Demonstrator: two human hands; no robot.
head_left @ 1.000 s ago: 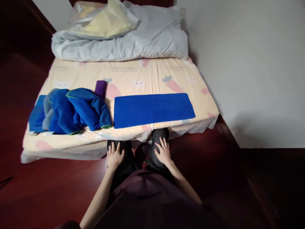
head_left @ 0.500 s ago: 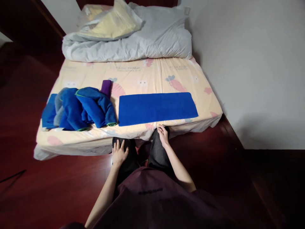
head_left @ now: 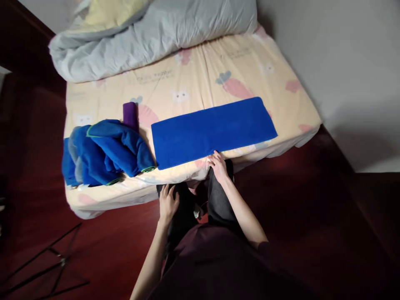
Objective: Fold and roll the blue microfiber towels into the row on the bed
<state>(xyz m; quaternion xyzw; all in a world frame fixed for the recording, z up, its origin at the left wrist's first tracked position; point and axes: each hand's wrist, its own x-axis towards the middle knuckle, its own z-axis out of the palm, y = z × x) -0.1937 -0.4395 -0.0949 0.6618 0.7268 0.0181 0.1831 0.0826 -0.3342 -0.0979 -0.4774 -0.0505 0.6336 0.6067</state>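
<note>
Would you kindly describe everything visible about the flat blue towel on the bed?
The flat blue towel is a long, deep-blue rectangle of soft, fleecy-looking cloth, spread smooth along the near edge of the bed, slightly slanted. The right hand touches its near long edge around the middle. To its left, just apart, lies a heap of crumpled blue towels.

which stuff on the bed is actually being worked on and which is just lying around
In hand:
- flat folded royal-blue towel, its near edge at the right hand
- left hand, resting on the person's leg

Lying about:
- heap of crumpled blue towels
- rolled purple cloth
- grey duvet
</note>
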